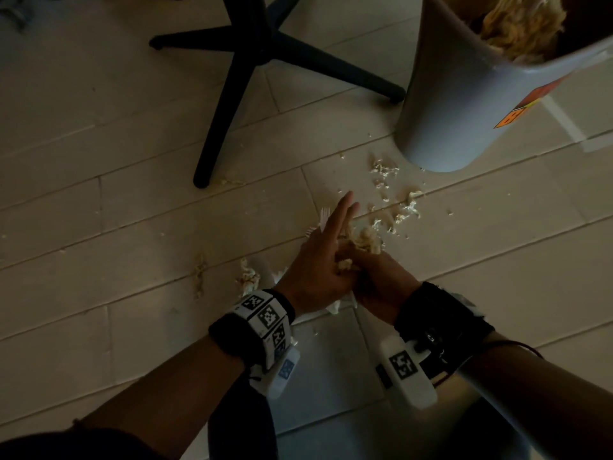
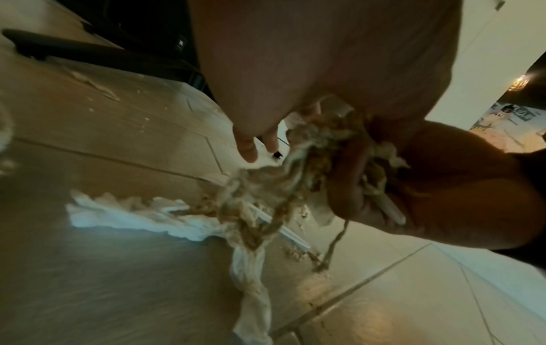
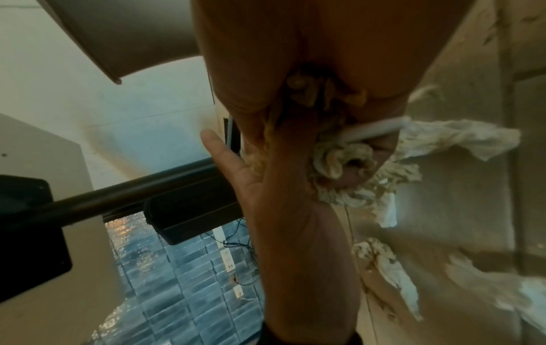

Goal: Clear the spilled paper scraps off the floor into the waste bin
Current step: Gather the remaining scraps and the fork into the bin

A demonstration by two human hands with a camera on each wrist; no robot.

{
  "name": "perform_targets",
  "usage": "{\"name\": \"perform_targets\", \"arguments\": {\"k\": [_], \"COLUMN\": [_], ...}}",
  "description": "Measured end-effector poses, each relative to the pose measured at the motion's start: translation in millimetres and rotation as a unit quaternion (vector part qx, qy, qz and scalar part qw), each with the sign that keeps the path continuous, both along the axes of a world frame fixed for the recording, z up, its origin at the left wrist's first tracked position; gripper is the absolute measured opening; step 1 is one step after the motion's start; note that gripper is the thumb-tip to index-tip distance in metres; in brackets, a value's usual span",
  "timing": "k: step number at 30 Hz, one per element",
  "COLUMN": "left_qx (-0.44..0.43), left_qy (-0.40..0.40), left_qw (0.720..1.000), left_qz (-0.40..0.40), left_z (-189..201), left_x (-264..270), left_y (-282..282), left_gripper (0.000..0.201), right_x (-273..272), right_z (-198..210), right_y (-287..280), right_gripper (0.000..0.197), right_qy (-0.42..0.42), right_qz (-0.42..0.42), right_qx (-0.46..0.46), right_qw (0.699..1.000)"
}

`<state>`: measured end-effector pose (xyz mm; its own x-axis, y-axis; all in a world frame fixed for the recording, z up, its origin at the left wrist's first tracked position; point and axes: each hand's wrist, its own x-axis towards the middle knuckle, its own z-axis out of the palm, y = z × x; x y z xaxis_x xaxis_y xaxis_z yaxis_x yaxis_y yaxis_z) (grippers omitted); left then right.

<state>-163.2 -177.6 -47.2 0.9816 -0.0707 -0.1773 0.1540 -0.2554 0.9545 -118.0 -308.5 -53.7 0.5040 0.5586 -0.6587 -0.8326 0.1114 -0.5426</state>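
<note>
Both hands meet low over the floor around a clump of paper scraps. My left hand has straight fingers and presses its palm against the clump's left side. My right hand curls round the clump and a white stick caught in it. A strand and a white tissue trail from the clump to the floor. More loose scraps lie between the hands and the grey waste bin, which stands at the upper right with scraps inside.
A black chair base spreads its legs over the floor to the upper left, one leg ending near the bin. Small scrap piles lie left of my left wrist. A white plastic fork lies under my left fingers.
</note>
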Motion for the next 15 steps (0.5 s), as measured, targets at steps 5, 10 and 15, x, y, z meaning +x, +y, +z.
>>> {"name": "perform_targets", "arguments": {"k": [5, 10, 15], "left_qx": [0.139, 0.325, 0.439], "left_qy": [-0.04, -0.027, 0.237], "left_qw": [0.989, 0.93, 0.837], "left_qz": [0.019, 0.168, 0.225], "left_z": [-0.2, -24.5, -48.8], "left_x": [-17.9, -40.2, -68.2], "left_y": [29.7, 92.2, 144.9], "left_gripper": [0.086, 0.056, 0.053], "right_x": [9.0, 17.3, 26.7], "right_z": [-3.3, -9.0, -10.4], "right_y": [-4.3, -14.0, -23.0], "right_gripper": [0.018, 0.03, 0.026], "right_qy": [-0.042, -0.091, -0.14], "right_qz": [0.021, 0.037, 0.036], "right_qx": [-0.06, -0.173, -0.204], "right_qw": [0.997, 0.98, 0.968]}}
